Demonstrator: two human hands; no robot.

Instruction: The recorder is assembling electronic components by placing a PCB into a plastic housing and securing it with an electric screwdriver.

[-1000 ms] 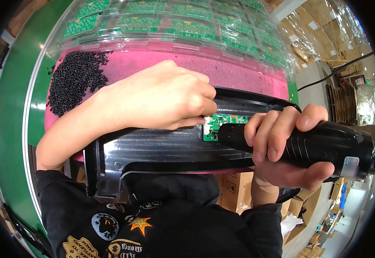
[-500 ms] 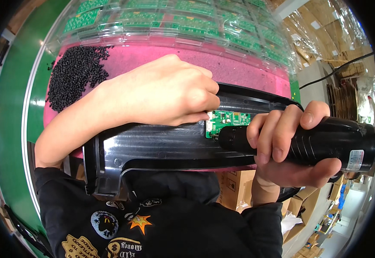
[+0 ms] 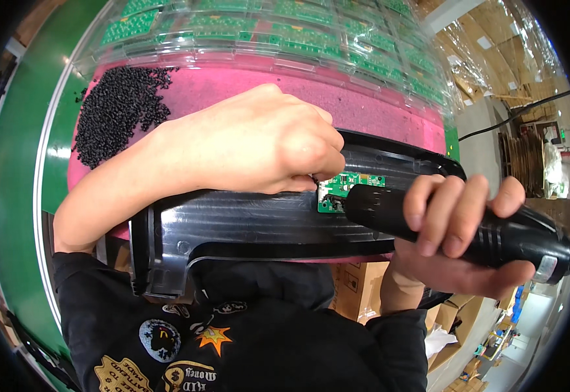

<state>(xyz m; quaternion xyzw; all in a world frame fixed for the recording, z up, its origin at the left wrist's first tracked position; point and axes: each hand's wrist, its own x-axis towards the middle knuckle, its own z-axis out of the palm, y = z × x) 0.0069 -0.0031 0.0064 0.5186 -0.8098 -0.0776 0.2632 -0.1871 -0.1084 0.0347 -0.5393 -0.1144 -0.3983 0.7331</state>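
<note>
A black electric screwdriver [image 3: 383,208] lies in my right hand [image 3: 458,225], fingers wrapped round its barrel. Its nose points left, over the lower part of a small green circuit board [image 3: 361,179]. The board rests inside a long black plastic housing [image 3: 252,219] with raised rims. My left hand [image 3: 281,147] is closed in a pinch by the board's upper left corner. A tiny dark bit shows at its fingertips, too small to name. The screwdriver's tip is hard to make out against the dark parts below it.
A heap of tiny black screw-like pieces [image 3: 118,114] lies on the pink mat [image 3: 232,85] at the left. Clear plastic trays [image 3: 285,52] of green boards stand along the far side. Cardboard boxes [image 3: 360,287] sit below the right edge, and a black cable [image 3: 513,117] hangs at right.
My right hand and the screwdriver have shifted right and slightly down, with the tool tilting more and uncovering the board's lower left. My left hand has edged right, staying pinched at the board.
</note>
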